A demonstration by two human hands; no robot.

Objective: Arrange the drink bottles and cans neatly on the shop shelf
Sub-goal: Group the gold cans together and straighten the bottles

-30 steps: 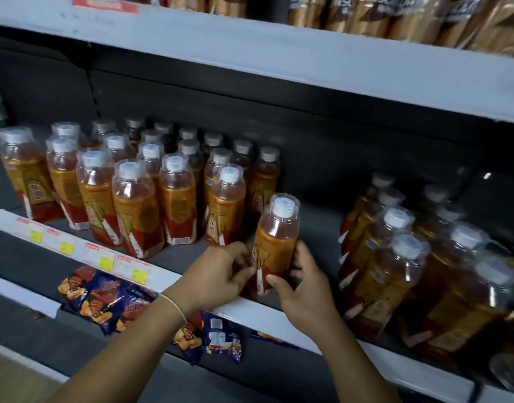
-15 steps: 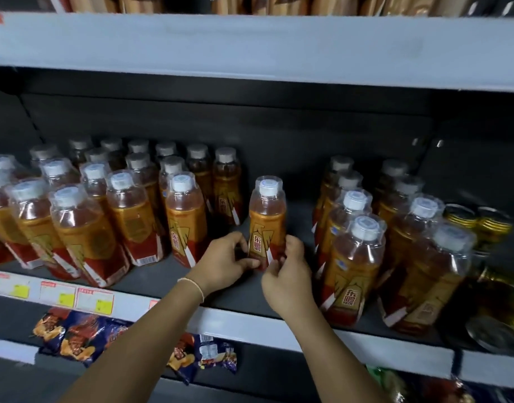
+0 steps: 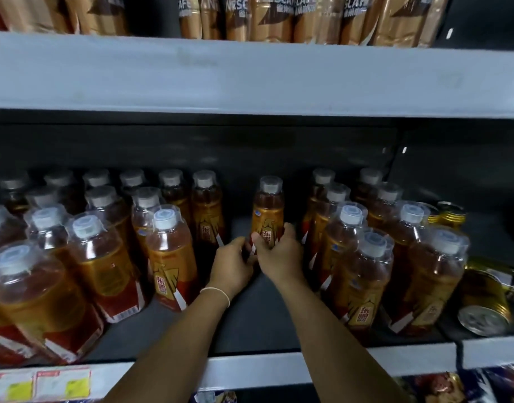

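Both grips are bare hands reaching into the middle shelf (image 3: 250, 324). They meet on one drink bottle (image 3: 268, 212) that stands upright, just above the centre of the view. The left grip (image 3: 231, 269) comes in from 7 o'clock, and its fingers curl around the lower left of the bottle. A thin pale band (image 3: 215, 293) circles that wrist. The right grip (image 3: 279, 257) comes in from 5 o'clock. Its thumb lies across the red-and-gold label and its fingers wrap the right side, so both grips are closed on the same bottle. The hands hide its base, so whether it rests on the shelf cannot be told.

The bottle sits alone in a dark gap, apart from its neighbours on either side. At its 9 o'clock a block of matching bottles (image 3: 171, 257) stands in rows, the nearest of them leaning outward in the wide-angle view. At its 3 o'clock a second block (image 3: 363, 274) stands in two files running front to back.

Further toward 3 o'clock are gold cans. Some stand upright at the back (image 3: 450, 212), and one lies on its side (image 3: 486, 303) with its end facing forward.

At 12 o'clock the upper shelf carries brown coffee bottles (image 3: 274, 20). At 7 o'clock price tags (image 3: 62, 383) line the shelf edge, and at 5 o'clock snack packets (image 3: 442, 386) show below.
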